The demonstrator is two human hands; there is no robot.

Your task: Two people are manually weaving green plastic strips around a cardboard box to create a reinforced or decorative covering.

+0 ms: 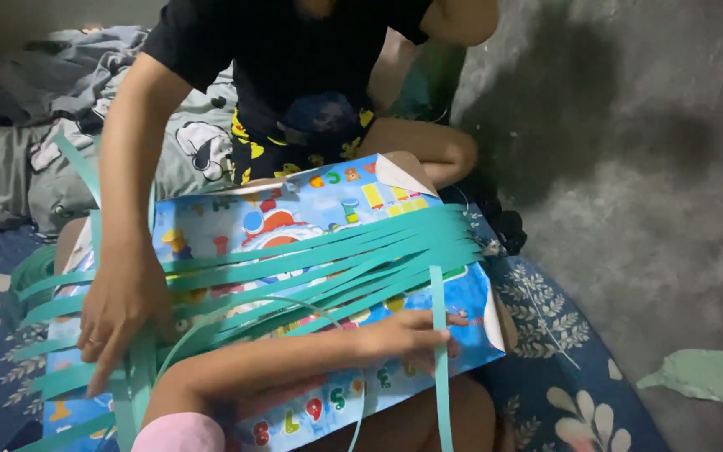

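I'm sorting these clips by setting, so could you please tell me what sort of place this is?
Probably a home, with people sitting on the floor. A patterned blue mat lies on bare grey concrete, rumpled cartoon-print bedding sits behind, and teal paper strips lie across a colourful children's board.

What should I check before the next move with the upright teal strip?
1. Grip on the upright teal strip: ok. The fingers of the left hand pinch it.
2. Crosswise teal strips lying flat on the colourful picture board: not ok. Some bow up in an arc near the middle.
3. Far ends of the crosswise strips held: ok. The other person's hand presses down on them.
4. Whether the upright strip passes over or under each crosswise strip: cannot tell. The hand covers the crossing.
5. Right hand free to help: cannot tell. It is out of view.
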